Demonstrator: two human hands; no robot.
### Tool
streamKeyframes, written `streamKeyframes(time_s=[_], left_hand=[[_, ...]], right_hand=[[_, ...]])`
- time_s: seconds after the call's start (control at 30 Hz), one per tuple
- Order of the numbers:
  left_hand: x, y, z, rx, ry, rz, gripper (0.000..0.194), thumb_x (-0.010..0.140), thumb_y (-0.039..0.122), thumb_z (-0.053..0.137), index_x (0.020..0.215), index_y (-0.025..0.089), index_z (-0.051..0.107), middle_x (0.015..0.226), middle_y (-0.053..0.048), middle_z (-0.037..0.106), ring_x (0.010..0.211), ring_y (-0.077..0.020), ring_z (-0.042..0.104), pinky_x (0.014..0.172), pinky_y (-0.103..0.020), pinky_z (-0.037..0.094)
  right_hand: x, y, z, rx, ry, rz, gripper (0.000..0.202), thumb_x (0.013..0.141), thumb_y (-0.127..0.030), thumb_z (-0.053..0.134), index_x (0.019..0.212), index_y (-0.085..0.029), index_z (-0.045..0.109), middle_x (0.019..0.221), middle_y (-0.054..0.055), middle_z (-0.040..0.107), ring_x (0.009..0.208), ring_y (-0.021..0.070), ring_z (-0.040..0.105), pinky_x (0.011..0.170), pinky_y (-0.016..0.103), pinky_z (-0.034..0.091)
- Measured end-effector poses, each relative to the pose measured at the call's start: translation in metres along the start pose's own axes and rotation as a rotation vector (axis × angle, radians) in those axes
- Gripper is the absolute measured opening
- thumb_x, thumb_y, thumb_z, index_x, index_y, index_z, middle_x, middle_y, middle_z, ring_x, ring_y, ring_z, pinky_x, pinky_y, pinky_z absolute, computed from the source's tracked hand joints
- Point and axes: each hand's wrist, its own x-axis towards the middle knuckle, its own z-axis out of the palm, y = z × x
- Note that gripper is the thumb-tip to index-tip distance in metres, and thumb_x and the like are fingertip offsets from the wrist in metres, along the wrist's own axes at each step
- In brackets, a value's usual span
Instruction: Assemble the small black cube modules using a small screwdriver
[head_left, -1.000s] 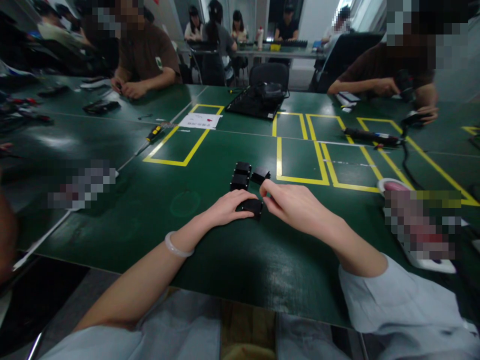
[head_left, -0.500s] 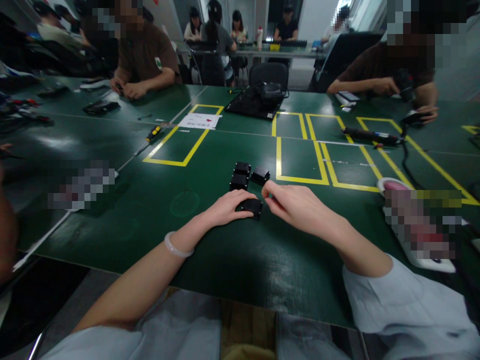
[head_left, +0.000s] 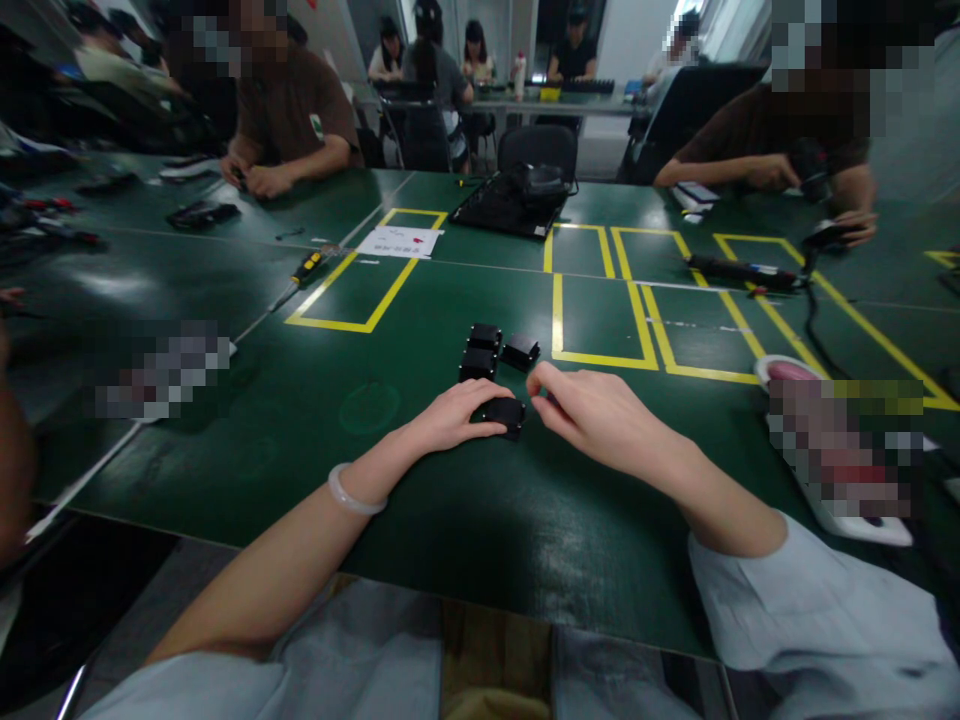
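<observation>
My left hand (head_left: pixel 459 414) wraps thumb and fingers around a small black plastic block (head_left: pixel 504 411) on the green table. Just right of that block is my right hand (head_left: pixel 574 400), its fingers curled together in a pinch; whatever they hold, if anything, is too small to make out. Beyond my left fingers, two similar black blocks (head_left: pixel 481 360) stand in a row, one behind the other. Another black piece (head_left: pixel 520 351) lies tilted beside them, close to my right fingertips but apart from them.
Yellow tape rectangles (head_left: pixel 651 366) mark the table. A screwdriver (head_left: pixel 306 268) and a paper sheet (head_left: pixel 401 242) lie to the left, a black panel (head_left: pixel 499 205) farther back. At right are a white tray (head_left: pixel 885 530) and a black cylindrical tool (head_left: pixel 742 270). Two people sit across.
My right hand has shifted very slightly to the right, away from the held block. The left hand keeps its place.
</observation>
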Motion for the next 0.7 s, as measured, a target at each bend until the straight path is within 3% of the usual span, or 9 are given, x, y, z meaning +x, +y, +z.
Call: streamKeyframes(time_s=[0.1, 0.4, 0.6, 0.7], left_hand=[[0.0, 0.0008, -0.0006, 0.005, -0.003, 0.001, 0.044, 0.091, 0.044, 0.061, 0.129, 0.024, 0.052, 0.126, -0.007, 0.06, 0.116, -0.0256, 0.055, 0.1, -0.039, 0.042], [0.0003, 0.0014, -0.0003, -0.013, 0.001, 0.003, 0.043, 0.091, 0.043, 0.061, 0.129, 0.025, 0.052, 0.127, -0.007, 0.06, 0.116, -0.0264, 0.055, 0.101, -0.04, 0.041], [0.0002, 0.002, -0.0004, -0.011, 0.005, -0.005, 0.043, 0.09, 0.043, 0.061, 0.128, 0.025, 0.054, 0.125, -0.007, 0.06, 0.115, -0.0264, 0.055, 0.1, -0.041, 0.042], [0.0001, 0.0009, 0.0003, -0.017, 0.01, 0.001, 0.043, 0.09, 0.042, 0.062, 0.129, 0.025, 0.053, 0.126, -0.007, 0.06, 0.115, -0.0255, 0.055, 0.1, -0.039, 0.042]], right_hand=[[0.0012, 0.0002, 0.0011, -0.047, -0.009, 0.021, 0.023, 0.099, -0.037, 0.039, 0.1, -0.019, 0.053, 0.071, 0.002, 0.062, 0.063, 0.0166, 0.056, 0.057, 0.026, 0.025], [-0.001, 0.0027, 0.0017, 0.021, 0.013, -0.002, 0.015, 0.096, -0.027, 0.04, 0.103, -0.019, 0.051, 0.079, 0.002, 0.064, 0.067, 0.0158, 0.057, 0.059, 0.025, 0.028], [0.0011, -0.0002, 0.0011, -0.028, -0.001, 0.027, 0.024, 0.099, -0.037, 0.039, 0.099, -0.019, 0.054, 0.072, 0.002, 0.061, 0.064, 0.0166, 0.056, 0.058, 0.026, 0.027], [0.0017, 0.0001, 0.0024, -0.036, -0.002, 0.026, 0.022, 0.099, -0.033, 0.037, 0.099, -0.019, 0.054, 0.073, 0.002, 0.062, 0.063, 0.0162, 0.055, 0.058, 0.026, 0.027]])
